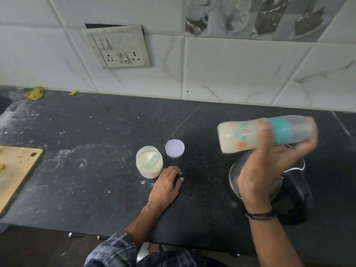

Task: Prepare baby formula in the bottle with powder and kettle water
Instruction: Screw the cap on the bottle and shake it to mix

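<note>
My right hand (269,166) grips a baby bottle (248,135) held sideways in the air above the kettle, its base pointing left. The bottle is blurred, holds milky liquid, and has a teal collar and a clear cap. An open jar of white powder (149,164) stands on the black counter (96,151), a pale scoop lying inside it. Its round white lid (175,148) lies flat just to the right. My left hand (167,184) rests palm down on the counter beside the jar, fingers loosely curled, holding nothing. A steel kettle with a black handle (292,191) stands under my right hand, partly hidden.
A wooden cutting board (17,170) lies at the left edge. Yellow-green scraps (35,92) sit at the back left by the tiled wall. A switch and socket plate (117,47) hangs on the wall. White powder smears mark the counter's left half.
</note>
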Demonstrator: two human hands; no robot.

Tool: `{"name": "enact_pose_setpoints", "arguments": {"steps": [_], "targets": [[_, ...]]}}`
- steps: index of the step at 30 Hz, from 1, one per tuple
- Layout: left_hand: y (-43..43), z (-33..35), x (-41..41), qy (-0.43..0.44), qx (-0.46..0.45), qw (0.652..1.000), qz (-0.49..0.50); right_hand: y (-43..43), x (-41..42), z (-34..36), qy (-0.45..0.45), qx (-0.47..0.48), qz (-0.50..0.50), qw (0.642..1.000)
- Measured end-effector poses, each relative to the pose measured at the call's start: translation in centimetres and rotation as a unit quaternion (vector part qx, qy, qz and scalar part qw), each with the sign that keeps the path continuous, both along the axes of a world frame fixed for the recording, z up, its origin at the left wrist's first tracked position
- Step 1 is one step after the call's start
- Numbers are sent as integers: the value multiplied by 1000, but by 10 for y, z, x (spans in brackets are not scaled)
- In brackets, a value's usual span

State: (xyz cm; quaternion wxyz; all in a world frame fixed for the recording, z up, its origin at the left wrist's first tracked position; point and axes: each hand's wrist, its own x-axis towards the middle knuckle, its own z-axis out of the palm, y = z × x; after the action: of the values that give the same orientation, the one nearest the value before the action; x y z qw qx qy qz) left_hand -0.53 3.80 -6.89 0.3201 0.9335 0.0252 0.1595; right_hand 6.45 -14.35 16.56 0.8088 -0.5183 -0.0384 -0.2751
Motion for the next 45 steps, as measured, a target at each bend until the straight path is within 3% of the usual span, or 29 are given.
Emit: {"name": "enact_pose_setpoints", "arguments": {"steps": [2, 5, 10, 14, 20, 24, 27, 30, 34, 39, 43, 45], "targets": [[0, -1, 0, 3, 0, 1000, 0, 1, 4, -2, 10, -20, 8, 1000], [3, -2, 0, 13, 4, 1000, -7, 5, -1, -10, 54, -148, 133, 979], [1, -1, 1, 5, 3, 1000, -2, 2, 5, -1, 14, 7, 22, 1000], [3, -1, 0, -1, 5, 1000, -11, 6, 3, -8, 47, -142, 132, 980], [1, 0, 1, -3, 0, 1000, -8, 0, 2, 4, -4, -25, -3, 1000], [2, 0, 0, 0, 1, 1000, -11, 8, -4, -10, 36, -178, 150, 972], [1, 0, 0, -2, -1, 1000, -8, 4, -3, -2, -6, -102, 84, 991], [0, 0, 1, -4, -2, 1000, -6, 5, 5, 0, 9, -21, 18, 1000], [2, -1, 0, -4, -3, 1000, -12, 6, 1, -7, 52, -166, 135, 975], [0, 0, 1, -7, -8, 1000, -6, 6, 0, 2, 45, 27, 7, 999], [3, -2, -1, -2, -5, 1000, -14, 12, -10, -9, 76, -156, 157, 972], [2, -1, -1, -3, -5, 1000, -17, 10, -15, -9, 73, -133, 138, 979]]}}
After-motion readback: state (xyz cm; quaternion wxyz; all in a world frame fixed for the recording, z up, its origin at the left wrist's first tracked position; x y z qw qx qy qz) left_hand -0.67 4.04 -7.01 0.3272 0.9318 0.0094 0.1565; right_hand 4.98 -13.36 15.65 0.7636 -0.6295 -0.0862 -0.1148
